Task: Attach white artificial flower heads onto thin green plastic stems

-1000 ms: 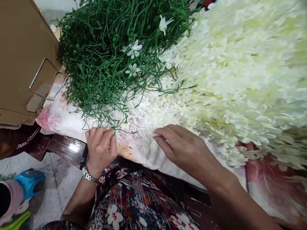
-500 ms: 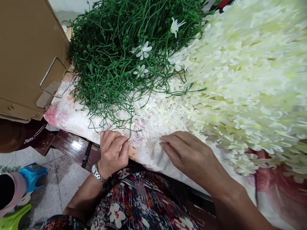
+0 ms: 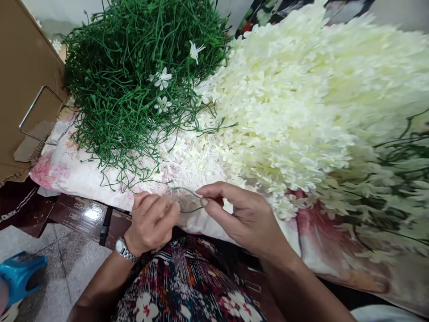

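My left hand, with a wristwatch, is a loose fist closed on a thin green plastic flower stem; its fingers hide where they grip. Two green strands bridge the small gap to my right hand, whose thumb and forefinger pinch their other ends. Both hands are over the near edge of the floral cloth. Just beyond them lie white stamen pieces. A heap of green artificial stems rises behind, with a few white blossoms on it.
A big pile of creamy white artificial petals spreads over the right side. More stems with white flowers lie at the far right. A cardboard box with a bent metal wire stands left. A blue stool is on the floor.
My right hand has moved closer to my left and now pinches green stem strands, where before it pinched something small and pale. The view has swung right, showing flowered stems there.
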The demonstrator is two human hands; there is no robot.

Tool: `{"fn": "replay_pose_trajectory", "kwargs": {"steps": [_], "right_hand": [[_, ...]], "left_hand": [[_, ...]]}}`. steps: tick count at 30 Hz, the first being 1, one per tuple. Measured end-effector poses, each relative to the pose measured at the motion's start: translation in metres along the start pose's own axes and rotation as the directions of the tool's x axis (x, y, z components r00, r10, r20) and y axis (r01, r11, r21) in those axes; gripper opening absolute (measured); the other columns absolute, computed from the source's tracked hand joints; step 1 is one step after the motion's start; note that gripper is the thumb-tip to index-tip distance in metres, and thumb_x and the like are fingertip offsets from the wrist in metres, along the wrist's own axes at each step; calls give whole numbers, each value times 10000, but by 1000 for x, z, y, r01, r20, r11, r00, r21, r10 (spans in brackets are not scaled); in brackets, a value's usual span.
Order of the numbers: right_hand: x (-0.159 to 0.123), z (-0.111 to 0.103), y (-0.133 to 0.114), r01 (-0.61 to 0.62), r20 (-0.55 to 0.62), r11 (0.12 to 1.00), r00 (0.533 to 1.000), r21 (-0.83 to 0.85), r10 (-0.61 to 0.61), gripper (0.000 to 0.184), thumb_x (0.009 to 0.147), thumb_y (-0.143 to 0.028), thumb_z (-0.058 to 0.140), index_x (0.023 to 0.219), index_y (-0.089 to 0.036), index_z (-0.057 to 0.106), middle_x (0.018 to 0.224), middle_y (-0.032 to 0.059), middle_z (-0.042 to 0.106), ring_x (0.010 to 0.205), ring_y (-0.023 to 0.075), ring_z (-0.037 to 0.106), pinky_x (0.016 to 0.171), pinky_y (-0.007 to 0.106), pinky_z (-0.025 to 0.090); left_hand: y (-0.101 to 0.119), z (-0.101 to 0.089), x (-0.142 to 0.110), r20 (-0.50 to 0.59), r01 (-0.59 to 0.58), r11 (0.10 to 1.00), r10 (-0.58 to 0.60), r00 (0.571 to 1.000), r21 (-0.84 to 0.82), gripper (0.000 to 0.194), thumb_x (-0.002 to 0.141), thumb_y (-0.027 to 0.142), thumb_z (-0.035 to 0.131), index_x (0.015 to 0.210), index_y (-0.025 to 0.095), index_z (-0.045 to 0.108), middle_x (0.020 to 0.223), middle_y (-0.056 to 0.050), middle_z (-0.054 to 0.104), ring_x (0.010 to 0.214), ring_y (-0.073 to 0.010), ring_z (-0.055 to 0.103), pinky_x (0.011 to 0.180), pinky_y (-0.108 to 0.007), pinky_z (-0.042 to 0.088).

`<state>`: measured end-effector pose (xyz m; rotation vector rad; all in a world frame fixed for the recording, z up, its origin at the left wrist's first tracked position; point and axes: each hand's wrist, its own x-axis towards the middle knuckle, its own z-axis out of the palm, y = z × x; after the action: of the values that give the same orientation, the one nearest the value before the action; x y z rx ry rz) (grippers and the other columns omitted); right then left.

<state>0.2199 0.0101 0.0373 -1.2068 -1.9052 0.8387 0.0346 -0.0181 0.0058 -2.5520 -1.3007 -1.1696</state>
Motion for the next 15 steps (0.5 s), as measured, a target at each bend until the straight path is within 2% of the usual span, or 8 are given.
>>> {"fn": "replay_pose_trajectory", "kwargs": {"steps": [1,3,5,7,8,10,12,15], "right_hand": [[-3,2,0,-59,-49,996,997,63,62,125,732,-130,546,835,-194,576,728,-8,605,635,79,559,571,190,456],[-11,8,2,-143,-170,964,968,225,184,116,732,-150,560,833,-203,577,703,-14,597,610,77,557,543,186,456],[-17,16,2,-158,-272,911,923,381,273,89,741,-170,557,824,-199,568,677,-14,590,582,78,555,524,192,461],[-21,26,-1,-139,-324,880,894,454,309,68,748,-176,547,814,-190,555,670,-11,586,567,79,552,516,202,467],[-22,31,-3,-121,-333,882,895,456,295,65,748,-170,542,810,-187,550,680,-7,585,578,82,555,527,210,474],[-23,40,-8,-54,-313,916,930,398,191,73,746,-146,530,809,-179,543,698,-1,583,609,88,560,549,221,483],[-23,44,-12,52,-234,960,972,275,15,98,750,-129,510,834,-169,542,734,16,590,672,100,570,578,233,491],[-22,37,-9,221,-89,974,972,39,-217,128,761,-127,490,869,-146,557,812,58,601,773,117,565,617,245,496]], "left_hand": [[2,2,-1,-78,81,994,-87,993,-71,353,678,57,516,1014,167,522,862,-75,572,800,-183,507,695,-352,415],[10,5,-3,-153,256,920,-310,938,-296,424,706,136,542,1120,163,456,939,-98,545,852,-196,501,726,-365,439],[20,8,-2,-16,398,741,-482,876,-542,471,739,294,539,1172,151,420,1034,-129,510,889,-211,501,765,-392,447],[30,10,2,241,514,520,-504,829,-682,559,735,429,524,1206,158,396,1131,-149,475,948,-232,502,827,-416,438],[34,11,6,319,538,426,-483,815,-727,598,725,468,521,1224,171,376,1171,-152,463,990,-243,496,856,-424,428],[38,12,13,405,558,239,-476,781,-794,492,763,449,482,1188,211,411,1175,-124,491,1029,-233,498,887,-420,421],[37,13,20,406,540,106,-545,734,-835,237,822,349,427,978,215,544,1063,-85,571,985,-203,537,878,-404,433],[28,12,23,399,547,22,-660,636,-837,178,826,259,429,742,176,563,866,-63,621,865,-178,583,816,-382,465]]}}
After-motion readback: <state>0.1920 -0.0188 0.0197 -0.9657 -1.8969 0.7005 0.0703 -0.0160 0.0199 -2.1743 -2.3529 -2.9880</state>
